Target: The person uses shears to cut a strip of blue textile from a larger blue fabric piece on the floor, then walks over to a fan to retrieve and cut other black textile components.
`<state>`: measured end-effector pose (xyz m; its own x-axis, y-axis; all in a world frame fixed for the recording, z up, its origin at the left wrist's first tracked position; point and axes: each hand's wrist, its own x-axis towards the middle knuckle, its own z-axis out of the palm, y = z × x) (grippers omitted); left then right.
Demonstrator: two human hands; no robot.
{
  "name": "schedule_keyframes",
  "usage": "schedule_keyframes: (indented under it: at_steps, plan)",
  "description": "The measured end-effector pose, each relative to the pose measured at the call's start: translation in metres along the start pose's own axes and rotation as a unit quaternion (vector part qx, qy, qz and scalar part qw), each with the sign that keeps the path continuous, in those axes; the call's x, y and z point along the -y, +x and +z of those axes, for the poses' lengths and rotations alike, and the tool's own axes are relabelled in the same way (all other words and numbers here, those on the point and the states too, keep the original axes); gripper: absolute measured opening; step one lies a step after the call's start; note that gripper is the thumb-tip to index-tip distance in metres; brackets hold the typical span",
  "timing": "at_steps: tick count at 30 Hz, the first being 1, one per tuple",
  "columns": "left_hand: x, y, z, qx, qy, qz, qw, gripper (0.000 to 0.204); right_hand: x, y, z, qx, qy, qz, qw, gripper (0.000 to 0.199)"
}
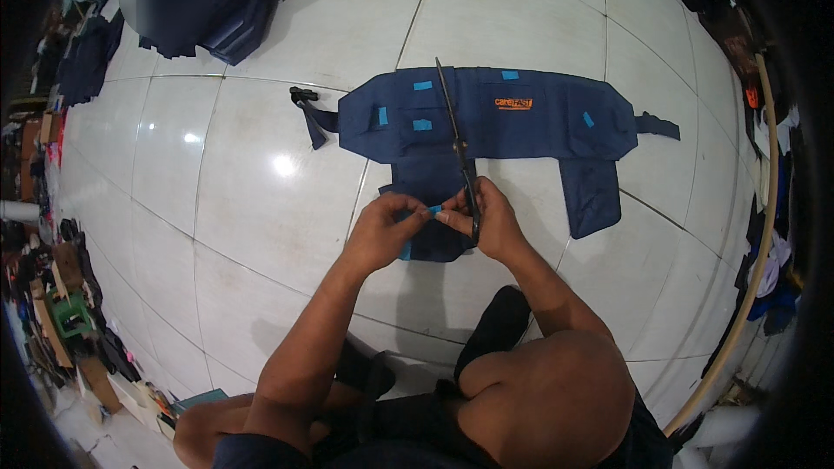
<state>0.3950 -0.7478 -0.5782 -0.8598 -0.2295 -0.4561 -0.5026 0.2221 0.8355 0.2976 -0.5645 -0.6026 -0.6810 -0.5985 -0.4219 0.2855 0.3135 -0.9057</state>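
A navy fabric belt (556,126) with a strap at each end lies flat on the floor, with small pieces of blue tape (422,86) stuck on it. One navy flap hangs from its right part; another panel (430,178) extends toward me under my hands. My left hand (383,230) is closed, thumb and finger pinching a small piece of blue tape (435,208). My right hand (493,219) pinches the same piece from the other side. Long dark scissors (460,146) are also in my right hand, their blades pointing away over the belt.
White floor tiles (261,234) surround the belt. A dark blue fabric pile (230,13) lies at the far left. Assorted goods, with a green plastic item (71,314) among them, line the left side. A curved tan pole or edge (768,208) and more piled items run along the right.
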Motion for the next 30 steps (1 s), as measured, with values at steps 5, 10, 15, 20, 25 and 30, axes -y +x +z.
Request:
schedule_keyframes:
  at_steps: [5,10,15,20,25,30]
  plan:
    - [-0.006,-0.003,-0.006,0.006,0.031,-0.031,0.999,0.024,-0.002,0.002,0.008,-0.008,-0.016,0.003,1.0,0.031]
    - [0.006,-0.002,-0.009,-0.002,0.019,-0.029,0.999,0.025,-0.005,0.002,0.013,-0.022,-0.021,-0.013,0.999,0.034]
    - [0.009,0.004,-0.006,-0.015,0.005,-0.018,1.0,0.026,-0.011,0.005,0.014,-0.034,-0.018,-0.038,0.999,0.035]
    - [0.005,0.011,-0.007,-0.013,0.032,-0.023,0.999,0.026,-0.013,0.015,0.022,-0.063,-0.036,-0.046,0.996,0.031]
    - [0.014,0.012,-0.006,-0.024,0.043,-0.013,0.999,0.026,-0.005,0.015,0.026,-0.089,-0.073,-0.028,0.993,0.033]
    - [0.007,0.01,-0.004,-0.018,0.015,-0.053,0.998,0.024,-0.017,0.019,0.026,-0.096,-0.077,-0.031,0.992,0.037]
